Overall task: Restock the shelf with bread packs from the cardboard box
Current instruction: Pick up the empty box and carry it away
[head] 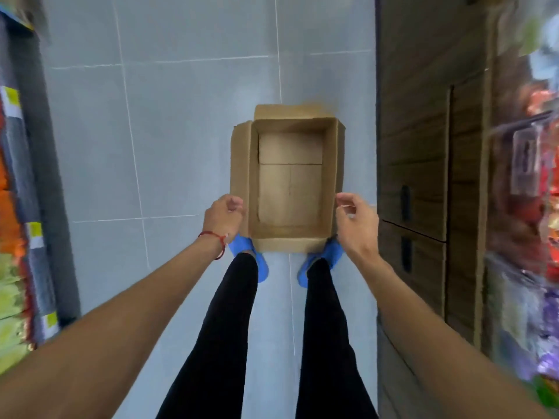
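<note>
An open brown cardboard box [289, 179] stands on the grey tiled floor right in front of my feet, flaps folded outward. Its inside shows only the bare bottom; no bread packs are visible in it. My left hand [223, 215] hovers beside the box's left flap, fingers curled inward with nothing in them. My right hand [357, 220] hovers at the box's right wall, fingers half curled and apart, holding nothing. Neither hand clearly touches the cardboard. The shelves at both sides are blurred, and I cannot pick out bread packs on them.
A dark shelf unit [21, 207] with colourful packs runs along the left edge. On the right stands a wooden cabinet [423, 176] with dark handles, and blurred hanging packets [532, 192] beyond it. My blue shoes [251, 258] touch the box's near side.
</note>
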Action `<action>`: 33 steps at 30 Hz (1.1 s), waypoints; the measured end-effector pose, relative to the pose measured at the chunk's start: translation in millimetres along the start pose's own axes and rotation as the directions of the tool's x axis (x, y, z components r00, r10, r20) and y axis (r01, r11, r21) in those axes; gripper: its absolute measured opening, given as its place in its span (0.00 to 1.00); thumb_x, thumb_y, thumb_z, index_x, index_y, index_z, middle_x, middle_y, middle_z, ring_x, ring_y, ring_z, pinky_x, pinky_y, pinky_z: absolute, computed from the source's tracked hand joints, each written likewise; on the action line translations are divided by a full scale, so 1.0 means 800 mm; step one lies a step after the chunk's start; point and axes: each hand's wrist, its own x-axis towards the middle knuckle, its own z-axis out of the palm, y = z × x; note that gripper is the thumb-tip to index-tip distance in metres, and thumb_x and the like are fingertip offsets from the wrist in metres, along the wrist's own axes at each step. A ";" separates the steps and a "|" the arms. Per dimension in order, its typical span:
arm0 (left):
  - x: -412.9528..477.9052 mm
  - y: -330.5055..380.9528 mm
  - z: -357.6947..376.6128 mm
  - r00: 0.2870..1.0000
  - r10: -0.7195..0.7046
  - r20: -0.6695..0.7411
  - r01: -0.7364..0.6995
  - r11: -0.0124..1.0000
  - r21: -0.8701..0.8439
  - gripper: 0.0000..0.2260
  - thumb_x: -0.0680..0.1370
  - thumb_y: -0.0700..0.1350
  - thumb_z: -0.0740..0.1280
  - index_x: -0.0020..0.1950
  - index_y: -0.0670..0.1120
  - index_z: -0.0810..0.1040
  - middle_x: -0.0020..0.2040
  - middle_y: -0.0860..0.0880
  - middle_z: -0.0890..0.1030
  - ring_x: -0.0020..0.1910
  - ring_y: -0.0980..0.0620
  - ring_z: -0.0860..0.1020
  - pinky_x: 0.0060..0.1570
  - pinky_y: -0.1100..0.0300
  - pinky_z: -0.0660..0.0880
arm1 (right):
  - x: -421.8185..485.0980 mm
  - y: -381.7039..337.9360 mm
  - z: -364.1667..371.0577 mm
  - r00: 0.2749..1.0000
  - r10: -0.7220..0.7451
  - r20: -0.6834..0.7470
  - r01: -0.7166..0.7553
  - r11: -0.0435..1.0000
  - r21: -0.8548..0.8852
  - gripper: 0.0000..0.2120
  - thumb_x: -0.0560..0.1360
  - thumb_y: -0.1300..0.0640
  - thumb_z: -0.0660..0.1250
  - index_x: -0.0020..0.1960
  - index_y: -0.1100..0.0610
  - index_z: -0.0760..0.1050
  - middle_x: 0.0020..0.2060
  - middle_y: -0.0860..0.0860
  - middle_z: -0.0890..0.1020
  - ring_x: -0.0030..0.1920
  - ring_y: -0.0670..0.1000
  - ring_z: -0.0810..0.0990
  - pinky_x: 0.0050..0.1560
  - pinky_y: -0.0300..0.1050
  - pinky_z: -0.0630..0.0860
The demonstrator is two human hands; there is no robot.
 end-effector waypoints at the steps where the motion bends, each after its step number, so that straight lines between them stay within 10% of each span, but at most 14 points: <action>1: 0.029 -0.010 0.015 1.000 -0.030 -0.006 0.030 1.000 0.010 0.10 0.78 0.38 0.64 0.58 0.44 0.80 0.54 0.48 0.81 0.54 0.50 0.78 0.45 0.70 0.70 | 0.027 0.019 0.015 1.000 0.011 0.008 -0.011 1.000 -0.017 0.15 0.81 0.64 0.62 0.65 0.56 0.78 0.55 0.48 0.82 0.52 0.45 0.80 0.62 0.50 0.79; 7: 0.188 -0.079 0.112 0.996 -0.044 -0.081 0.051 0.995 0.087 0.21 0.76 0.39 0.66 0.70 0.44 0.72 0.67 0.44 0.74 0.61 0.45 0.76 0.56 0.63 0.68 | 0.175 0.133 0.101 0.998 -0.004 0.057 0.015 0.982 -0.187 0.24 0.81 0.59 0.65 0.75 0.54 0.67 0.68 0.52 0.74 0.68 0.52 0.74 0.72 0.56 0.72; 13: 0.298 -0.124 0.181 0.976 0.070 -0.206 -0.046 0.992 0.117 0.32 0.78 0.38 0.65 0.79 0.47 0.58 0.76 0.46 0.65 0.72 0.47 0.68 0.67 0.65 0.62 | 0.269 0.205 0.164 1.000 -0.023 0.022 0.027 0.973 -0.229 0.36 0.82 0.62 0.65 0.82 0.51 0.49 0.79 0.52 0.59 0.76 0.52 0.64 0.70 0.40 0.62; 24: 0.243 -0.100 0.146 0.984 0.073 -0.163 -0.031 0.968 0.248 0.31 0.76 0.32 0.54 0.77 0.53 0.57 0.55 0.41 0.79 0.50 0.39 0.78 0.56 0.43 0.78 | 0.228 0.157 0.128 0.993 0.118 0.002 -0.117 0.984 -0.136 0.30 0.85 0.67 0.55 0.83 0.48 0.51 0.81 0.52 0.60 0.64 0.44 0.72 0.53 0.20 0.67; 30: 0.117 -0.035 0.060 0.989 0.096 -0.116 -0.044 0.923 0.383 0.33 0.77 0.30 0.57 0.78 0.52 0.54 0.44 0.43 0.78 0.39 0.42 0.77 0.46 0.45 0.80 | 0.121 0.078 0.050 0.996 0.094 0.000 -0.092 0.967 -0.239 0.37 0.81 0.71 0.56 0.83 0.48 0.48 0.77 0.55 0.67 0.71 0.57 0.73 0.72 0.54 0.72; 33: 0.052 -0.001 0.011 0.986 0.147 -0.074 -0.103 0.901 0.422 0.36 0.75 0.28 0.57 0.77 0.53 0.53 0.39 0.43 0.76 0.36 0.42 0.76 0.40 0.47 0.79 | 0.055 0.030 0.009 0.991 0.136 -0.021 -0.137 0.966 -0.217 0.37 0.82 0.71 0.54 0.84 0.49 0.45 0.79 0.54 0.63 0.74 0.56 0.69 0.74 0.51 0.66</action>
